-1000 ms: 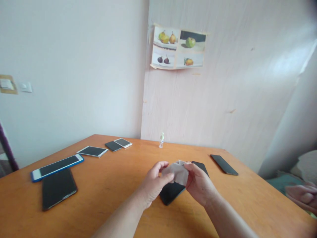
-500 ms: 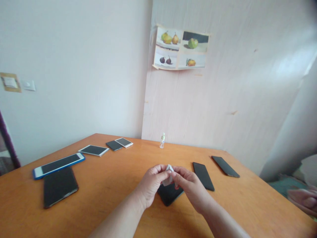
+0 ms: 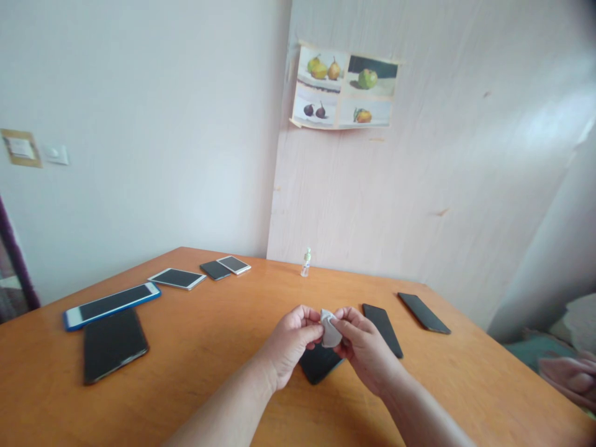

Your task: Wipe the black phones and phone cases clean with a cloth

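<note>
Between my two hands is a small, folded light-grey cloth [image 3: 331,333]. My left hand [image 3: 292,338] pinches its left edge with thumb and fingers. On the other side, my right hand [image 3: 365,344] grips the cloth between thumb and fingers. Below them a dark phone [image 3: 320,366] lies on the wooden table [image 3: 209,397], partly hidden by the hands and cloth. Just beyond my right hand lies another black phone [image 3: 383,330].
A small clear spray bottle [image 3: 305,264] stands near the wall. At the left lie a black tablet [image 3: 115,345], a blue-cased white phone [image 3: 112,305], a white phone [image 3: 177,278] and two smaller ones. A black phone [image 3: 423,312] is at the right; another person's hand [image 3: 570,379] shows beyond the edge.
The cloth has been turned and spread a little, so more of its face shows. My hands have moved slightly apart around it. The view has shifted slightly.
</note>
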A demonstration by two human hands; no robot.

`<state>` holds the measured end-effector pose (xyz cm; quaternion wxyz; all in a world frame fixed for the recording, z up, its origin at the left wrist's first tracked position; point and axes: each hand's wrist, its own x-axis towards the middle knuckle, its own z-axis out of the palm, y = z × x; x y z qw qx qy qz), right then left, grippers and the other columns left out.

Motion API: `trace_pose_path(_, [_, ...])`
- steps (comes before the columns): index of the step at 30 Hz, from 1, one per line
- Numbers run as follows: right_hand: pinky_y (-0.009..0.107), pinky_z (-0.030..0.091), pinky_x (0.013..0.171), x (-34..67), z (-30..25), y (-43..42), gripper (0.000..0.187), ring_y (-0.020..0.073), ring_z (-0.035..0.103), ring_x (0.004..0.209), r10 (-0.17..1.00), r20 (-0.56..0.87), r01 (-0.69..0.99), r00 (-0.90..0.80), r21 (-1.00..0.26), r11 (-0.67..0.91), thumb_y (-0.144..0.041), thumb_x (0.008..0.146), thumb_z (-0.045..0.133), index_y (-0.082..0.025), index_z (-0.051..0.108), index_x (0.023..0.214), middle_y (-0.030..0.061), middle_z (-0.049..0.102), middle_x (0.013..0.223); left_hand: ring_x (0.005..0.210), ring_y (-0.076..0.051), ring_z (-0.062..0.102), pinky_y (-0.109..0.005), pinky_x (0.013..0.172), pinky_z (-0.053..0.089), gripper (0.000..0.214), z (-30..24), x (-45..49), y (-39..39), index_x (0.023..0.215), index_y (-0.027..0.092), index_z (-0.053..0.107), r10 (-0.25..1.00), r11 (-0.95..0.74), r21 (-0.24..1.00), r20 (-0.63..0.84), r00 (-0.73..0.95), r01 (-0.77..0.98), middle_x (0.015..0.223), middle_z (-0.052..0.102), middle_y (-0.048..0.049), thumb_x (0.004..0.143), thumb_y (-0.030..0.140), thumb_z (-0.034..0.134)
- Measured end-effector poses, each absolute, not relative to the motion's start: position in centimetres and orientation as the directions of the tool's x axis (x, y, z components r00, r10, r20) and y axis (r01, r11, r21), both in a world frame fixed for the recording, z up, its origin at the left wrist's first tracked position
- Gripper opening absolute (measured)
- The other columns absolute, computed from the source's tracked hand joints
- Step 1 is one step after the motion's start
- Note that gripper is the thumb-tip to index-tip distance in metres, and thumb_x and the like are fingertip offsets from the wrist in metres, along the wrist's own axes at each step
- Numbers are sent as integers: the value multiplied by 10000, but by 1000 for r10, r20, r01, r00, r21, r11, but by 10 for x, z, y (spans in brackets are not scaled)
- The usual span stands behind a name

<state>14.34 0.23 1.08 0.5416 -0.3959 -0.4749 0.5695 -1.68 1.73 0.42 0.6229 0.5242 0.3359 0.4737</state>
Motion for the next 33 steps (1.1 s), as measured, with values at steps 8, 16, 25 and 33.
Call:
trace_pose_path(8, [282,360,571,139,7,2,451,156,513,630,967,234,189,-97,-950,249,-631,842,577,-199,698,806,26,634,685,673,-114,534,-244,672,380,286,3,-14,17,771,194,528,960,7,955,76,268,-297,698,586,26,666,326,758])
trace_pose_path(16, [282,349,543,155,7,11,413,141,466,572,964,259,259,69,-937,233,-607,793,644,-196,685,781,4,559,613,732,-148,568,-261,696,396,233,8,-21,18,816,194,589,968,-75,992,97,230,-103,747,629,3,738,399,669])
trace_pose_path(25, [280,329,545,193,-1,34,251,166,514,575,917,324,647,233,-755,103,-454,785,633,-221,667,699,7,596,575,1198,-391,488,-404,970,360,820,-4,-38,18,1101,229,621,944,-316,728,177,278,609,1219,601,-143,383,535,870])
trace_pose_path(33, [284,290,572,185,-4,33,137,202,609,746,968,204,954,143,-289,-80,-287,803,545,-215,660,782,68,698,834,1150,-370,517,-414,938,396,743,-4,-26,5,1154,227,572,872,-457,648,188,453,610,1207,593,-133,477,375,839])
